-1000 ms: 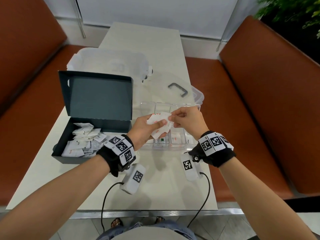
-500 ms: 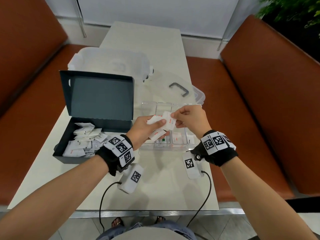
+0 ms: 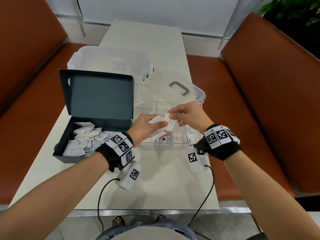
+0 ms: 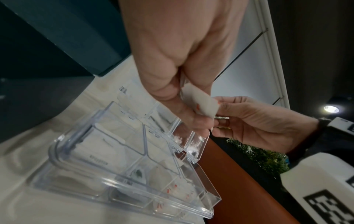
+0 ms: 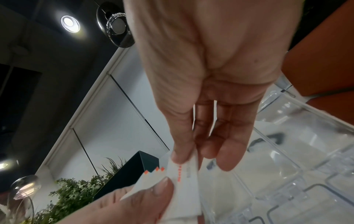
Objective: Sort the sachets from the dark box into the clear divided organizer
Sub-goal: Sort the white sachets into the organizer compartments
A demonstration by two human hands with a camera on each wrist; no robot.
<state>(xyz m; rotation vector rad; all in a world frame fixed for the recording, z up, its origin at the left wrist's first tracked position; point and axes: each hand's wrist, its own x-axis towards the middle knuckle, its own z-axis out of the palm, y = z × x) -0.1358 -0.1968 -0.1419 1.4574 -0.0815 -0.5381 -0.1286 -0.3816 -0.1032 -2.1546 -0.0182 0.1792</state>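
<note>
— Sachets (image 3: 160,122), a small white bunch with orange print, sat fanned in the left hand (image 3: 145,128), thumb curled over them, above the clear divided organizer (image 3: 186,135).

— And the right hand (image 3: 187,116)?

— Thumb and forefinger pinched the top sachet's (image 5: 186,171) edge; the other fingers were loosely extended.

— Where was the rest?

— Heaped in the open dark box (image 3: 97,101), just left of the organizer, on the pale table (image 3: 155,187). Several compartments held sachets.

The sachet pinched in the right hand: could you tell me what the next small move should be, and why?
Probably draw the sachet clear of the bunch gripped by the left hand, then lower it into the organizer compartment holding red-printed sachets. The right hand pinches its top edge, and its print is red too.
</note>
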